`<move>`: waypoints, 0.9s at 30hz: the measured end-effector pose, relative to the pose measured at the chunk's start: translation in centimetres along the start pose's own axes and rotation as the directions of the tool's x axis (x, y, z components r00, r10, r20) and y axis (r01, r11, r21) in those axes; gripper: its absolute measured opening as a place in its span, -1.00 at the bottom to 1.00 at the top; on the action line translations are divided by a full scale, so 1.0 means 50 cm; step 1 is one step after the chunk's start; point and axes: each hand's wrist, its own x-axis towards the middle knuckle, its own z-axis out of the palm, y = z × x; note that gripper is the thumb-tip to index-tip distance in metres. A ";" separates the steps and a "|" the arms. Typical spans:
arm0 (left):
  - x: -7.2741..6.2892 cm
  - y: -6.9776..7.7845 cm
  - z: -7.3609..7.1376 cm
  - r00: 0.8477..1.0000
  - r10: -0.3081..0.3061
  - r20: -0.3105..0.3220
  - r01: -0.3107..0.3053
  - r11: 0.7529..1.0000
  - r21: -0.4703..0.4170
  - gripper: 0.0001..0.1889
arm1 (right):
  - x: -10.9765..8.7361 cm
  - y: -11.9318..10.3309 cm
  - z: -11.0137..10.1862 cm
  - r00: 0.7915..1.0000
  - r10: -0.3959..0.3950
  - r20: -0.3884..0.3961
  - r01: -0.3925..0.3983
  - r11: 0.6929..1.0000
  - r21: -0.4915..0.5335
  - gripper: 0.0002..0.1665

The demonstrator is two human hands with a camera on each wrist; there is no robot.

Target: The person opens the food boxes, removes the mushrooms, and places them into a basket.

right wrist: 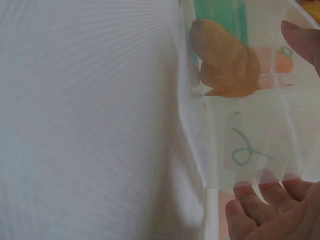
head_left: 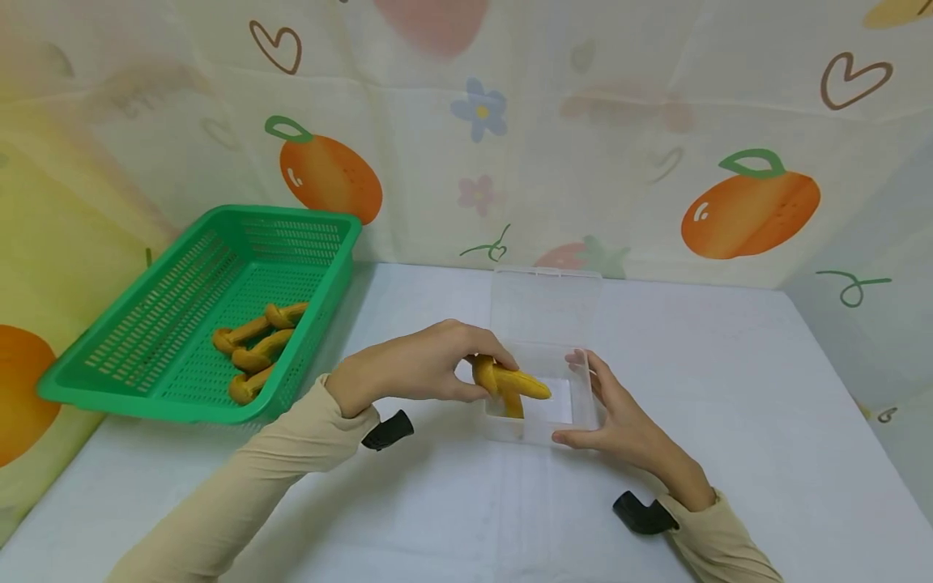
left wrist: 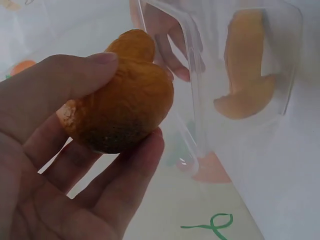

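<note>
My left hand (head_left: 437,364) holds a yellow-brown mushroom (head_left: 521,383) over the left part of a clear plastic box (head_left: 539,433). In the left wrist view, the thumb and fingers grip the mushroom's rounded, dark-patched cap (left wrist: 122,100), with the stem partly hidden behind it. A second mushroom (head_left: 513,406) lies inside the box at its left end, seen through the wall in the left wrist view. My right hand (head_left: 627,421) grips the right end of the box, thumb at the front corner and fingers along the far side.
A green slotted basket (head_left: 342,275) stands at the left with several mushrooms (head_left: 255,352) at its near right side. The box's clear lid (head_left: 547,304) lies open behind it. White cloth covers the table (head_left: 729,389), and a fruit-patterned curtain (head_left: 583,162) hangs at the back.
</note>
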 end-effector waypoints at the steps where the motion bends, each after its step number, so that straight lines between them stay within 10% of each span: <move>1: -0.003 -0.002 -0.003 1.000 0.003 -0.012 -0.003 1.000 0.000 -0.65 | 0.000 0.001 0.000 1.000 0.002 0.000 -0.002 1.000 0.001 0.36; 14: -0.063 -0.034 -0.046 0.983 -0.032 -0.183 0.044 0.997 0.059 -0.65 | -0.001 0.000 -0.001 1.000 -0.010 -0.002 0.010 1.000 -0.001 0.36; 27: -0.124 -0.088 -0.095 0.926 -0.053 -0.373 0.099 0.989 0.105 -0.63 | -0.001 0.000 -0.002 1.000 0.000 0.000 0.000 1.000 0.002 0.39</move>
